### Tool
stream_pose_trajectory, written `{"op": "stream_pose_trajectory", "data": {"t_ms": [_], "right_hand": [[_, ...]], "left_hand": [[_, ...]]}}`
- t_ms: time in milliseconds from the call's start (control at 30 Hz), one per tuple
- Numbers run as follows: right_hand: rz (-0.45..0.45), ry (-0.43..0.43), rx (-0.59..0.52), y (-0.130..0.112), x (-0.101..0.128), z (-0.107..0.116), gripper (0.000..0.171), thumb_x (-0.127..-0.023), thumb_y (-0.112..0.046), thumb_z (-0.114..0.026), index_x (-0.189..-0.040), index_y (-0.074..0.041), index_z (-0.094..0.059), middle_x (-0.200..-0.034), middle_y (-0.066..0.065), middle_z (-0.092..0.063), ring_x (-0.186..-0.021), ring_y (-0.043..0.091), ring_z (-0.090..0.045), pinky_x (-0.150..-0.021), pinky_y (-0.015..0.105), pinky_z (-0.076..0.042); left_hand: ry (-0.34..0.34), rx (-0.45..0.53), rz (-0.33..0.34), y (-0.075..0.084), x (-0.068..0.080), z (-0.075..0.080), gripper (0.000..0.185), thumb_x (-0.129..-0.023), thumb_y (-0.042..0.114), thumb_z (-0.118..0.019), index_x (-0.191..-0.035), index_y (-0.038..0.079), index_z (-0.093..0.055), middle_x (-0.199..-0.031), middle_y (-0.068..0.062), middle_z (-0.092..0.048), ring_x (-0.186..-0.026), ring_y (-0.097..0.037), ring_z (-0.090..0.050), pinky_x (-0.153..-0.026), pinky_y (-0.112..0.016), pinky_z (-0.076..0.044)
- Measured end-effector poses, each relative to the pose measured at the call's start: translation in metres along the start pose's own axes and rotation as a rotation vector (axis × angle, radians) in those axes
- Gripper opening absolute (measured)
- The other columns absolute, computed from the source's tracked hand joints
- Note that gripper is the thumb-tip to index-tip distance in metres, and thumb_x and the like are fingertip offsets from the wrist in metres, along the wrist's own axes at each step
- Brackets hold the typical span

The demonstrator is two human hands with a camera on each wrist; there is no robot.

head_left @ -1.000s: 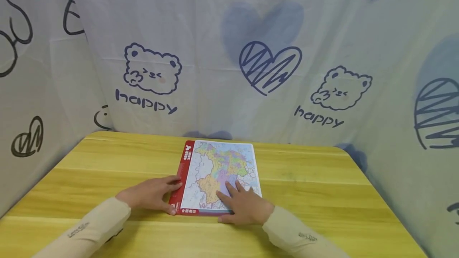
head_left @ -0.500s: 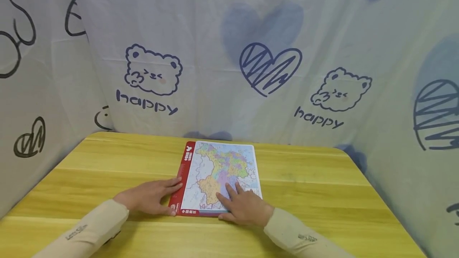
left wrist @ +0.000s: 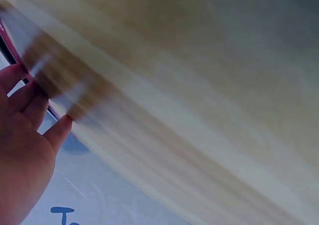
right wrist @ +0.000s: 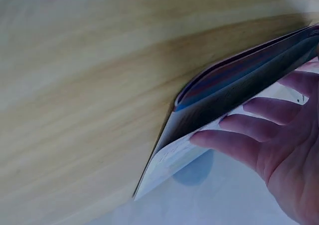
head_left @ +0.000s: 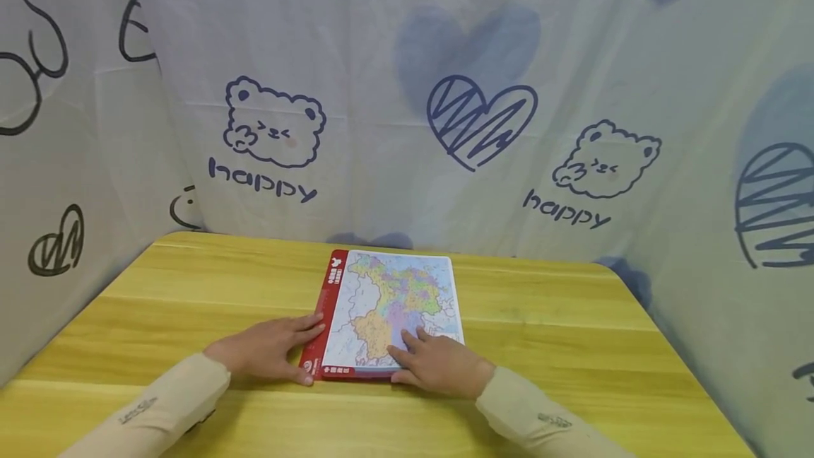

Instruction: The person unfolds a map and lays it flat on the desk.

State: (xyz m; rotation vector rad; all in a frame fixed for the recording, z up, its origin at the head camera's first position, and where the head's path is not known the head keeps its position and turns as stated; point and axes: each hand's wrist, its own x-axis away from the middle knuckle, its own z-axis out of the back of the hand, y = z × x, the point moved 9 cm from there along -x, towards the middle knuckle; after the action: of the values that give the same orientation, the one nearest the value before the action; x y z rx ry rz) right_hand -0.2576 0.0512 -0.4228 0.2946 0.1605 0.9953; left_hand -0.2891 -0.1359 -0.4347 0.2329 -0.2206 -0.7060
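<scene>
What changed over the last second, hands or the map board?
The right hand slid slightly back toward the person along the map board, its fingers drawing in a little while resting on the board's near right corner. The left hand kept touching the red left edge, fingers flat. The board did not shift on the table. Nothing was gripped or let go.

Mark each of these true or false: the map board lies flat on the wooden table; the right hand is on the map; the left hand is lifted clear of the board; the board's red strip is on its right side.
1. The map board lies on the wooden table: true.
2. The right hand rests on the map's near corner: true.
3. The left hand is lifted clear of the board: false; its fingers touch the board's red edge.
4. The red strip runs along the board's right side: false; it runs along the left side.
</scene>
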Motion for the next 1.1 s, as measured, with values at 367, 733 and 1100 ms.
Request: {"op": "stream_pose_trajectory", "data": {"t_ms": [367, 733, 1100], "right_hand": [[0.147, 0.23, 0.255, -0.014, 0.014, 0.018, 0.033, -0.09, -0.007, -0.064, -0.123, -0.01, -0.058, -0.107, 0.006, -0.067, -0.089, 0.017, -0.068, -0.048, 0.024, -0.049], [0.037, 0.223, 0.293, -0.004, 0.02, 0.049, 0.038, -0.088, -0.013, -0.071, -0.124, -0.017, -0.061, -0.108, 0.001, -0.066, -0.085, 0.014, -0.067, -0.037, 0.023, -0.035], [-0.036, 0.242, 0.327, 0.016, 0.033, 0.089, 0.044, -0.084, -0.011, -0.075, -0.126, -0.019, -0.063, -0.113, 0.001, -0.067, -0.093, 0.015, -0.067, -0.047, 0.027, -0.05]], "left_hand": [[-0.006, -0.069, -0.016, 0.005, -0.004, 0.003, 0.096, -0.079, 0.065, -0.066, -0.141, -0.004, -0.045, -0.149, -0.022, -0.036, -0.13, -0.044, -0.041, -0.102, -0.053, -0.039], [-0.011, -0.01, 0.004, 0.006, -0.003, 0.003, 0.093, -0.08, 0.06, -0.067, -0.141, -0.006, -0.043, -0.151, -0.023, -0.033, -0.131, -0.045, -0.039, -0.103, -0.054, -0.036], [-0.033, 0.056, 0.02, 0.004, -0.004, 0.003, 0.093, -0.078, 0.055, -0.073, -0.142, -0.005, -0.043, -0.151, -0.022, -0.032, -0.133, -0.044, -0.037, -0.104, -0.055, -0.035]]}}
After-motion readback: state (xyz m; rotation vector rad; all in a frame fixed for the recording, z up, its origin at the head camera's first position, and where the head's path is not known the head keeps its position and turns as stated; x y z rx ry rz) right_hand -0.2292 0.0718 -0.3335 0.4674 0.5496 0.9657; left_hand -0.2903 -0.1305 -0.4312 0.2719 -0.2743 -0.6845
